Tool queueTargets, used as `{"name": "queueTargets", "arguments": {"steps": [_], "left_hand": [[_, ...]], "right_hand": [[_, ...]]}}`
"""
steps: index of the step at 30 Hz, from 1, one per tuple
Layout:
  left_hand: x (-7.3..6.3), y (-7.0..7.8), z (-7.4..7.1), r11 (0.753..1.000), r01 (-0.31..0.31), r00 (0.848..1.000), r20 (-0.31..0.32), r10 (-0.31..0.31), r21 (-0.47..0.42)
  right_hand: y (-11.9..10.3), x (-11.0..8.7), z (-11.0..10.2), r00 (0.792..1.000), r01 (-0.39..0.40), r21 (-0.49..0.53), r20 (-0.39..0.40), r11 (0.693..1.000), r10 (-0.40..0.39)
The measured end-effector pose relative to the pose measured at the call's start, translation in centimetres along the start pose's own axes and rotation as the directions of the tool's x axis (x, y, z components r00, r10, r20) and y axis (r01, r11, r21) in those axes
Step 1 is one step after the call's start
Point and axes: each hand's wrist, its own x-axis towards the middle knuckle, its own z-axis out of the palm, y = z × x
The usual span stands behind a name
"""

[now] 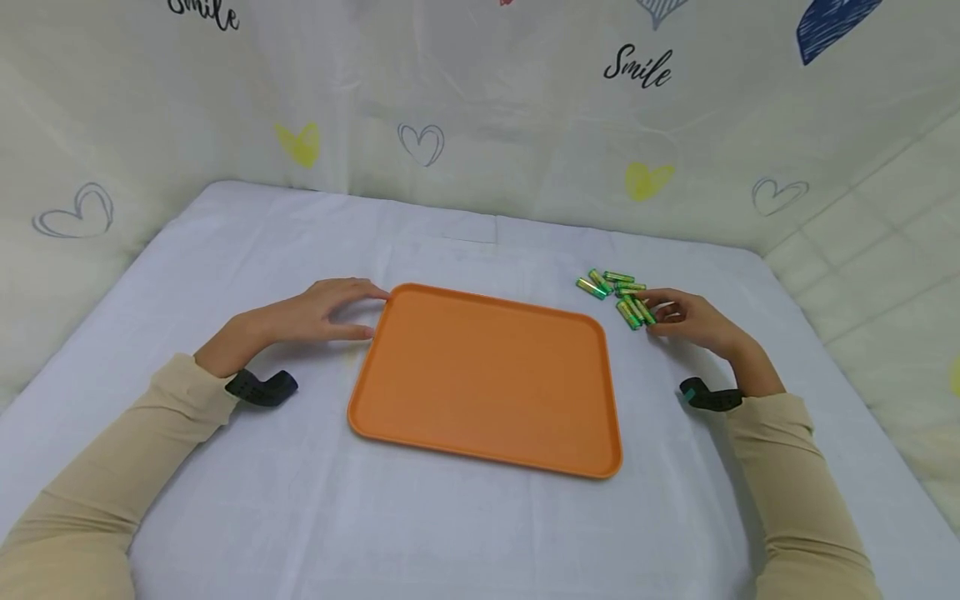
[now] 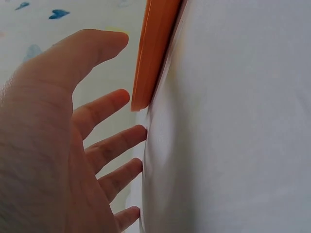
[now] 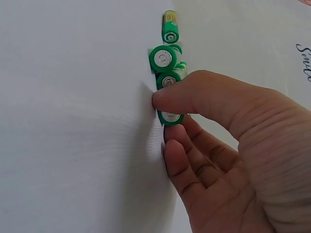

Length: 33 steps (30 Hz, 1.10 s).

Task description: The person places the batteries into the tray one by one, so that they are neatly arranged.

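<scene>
An orange rectangular tray [image 1: 487,379] lies flat on the white cloth. By its left rim my left hand [image 1: 324,312] rests with fingers spread, index fingertip and thumb right at the edge; in the left wrist view the other fingertips of the left hand [image 2: 92,145] meet the cloth. To the right of the tray, several green-and-gold batteries [image 1: 605,283] lie in a loose cluster. My right hand [image 1: 693,321] pinches the nearest battery [image 3: 171,117] by its ends, thumb across the front end. Its other fingers curl in behind, partly hidden.
A white cloth [image 1: 450,533] covers the table. Behind it hangs a pale curtain [image 1: 525,125] printed with hearts and "Smile". Dark wrist devices, left [image 1: 262,388] and right [image 1: 708,395], sit at the cuffs of the beige sleeves [image 1: 795,483].
</scene>
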Motion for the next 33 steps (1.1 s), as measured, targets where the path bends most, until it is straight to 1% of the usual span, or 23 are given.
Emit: {"name": "queueTargets", "arguments": {"steps": [4, 7, 20, 27, 31, 33], "left_hand": [[0.1, -0.2, 0.1, 0.999, -0.036, 0.999, -0.003, 0.036, 0.022], [0.2, -0.3, 0.2, 0.998, -0.044, 0.999, 0.003, 0.044, 0.038], [0.1, -0.2, 0.3, 0.997, -0.005, 1.000, 0.023, 0.003, 0.072], [0.0, -0.3, 0.3, 0.998, -0.009, 1.000, 0.024, 0.008, 0.066], [0.0, -0.1, 0.2, 0.998, -0.013, 1.000, 0.024, 0.011, 0.062], [-0.1, 0.0, 0.2, 0.998, -0.004, 1.000, 0.028, 0.003, 0.058]], "right_hand": [[0.1, -0.1, -0.1, 1.000, -0.006, -0.013, -0.003, 1.000, 0.006], [0.0, -0.2, -0.1, 1.000, -0.007, -0.016, -0.002, 1.000, 0.007], [-0.3, -1.1, -0.3, 0.999, 0.014, 0.011, -0.035, 1.000, -0.014], [-0.3, -1.3, -0.2, 0.999, -0.013, 0.008, -0.051, 1.000, 0.013], [-0.5, -1.4, -0.2, 0.998, -0.008, 0.027, -0.056, 1.000, 0.010], [-0.7, -1.5, -0.2, 0.998, 0.001, 0.034, -0.058, 0.999, 0.001]]}}
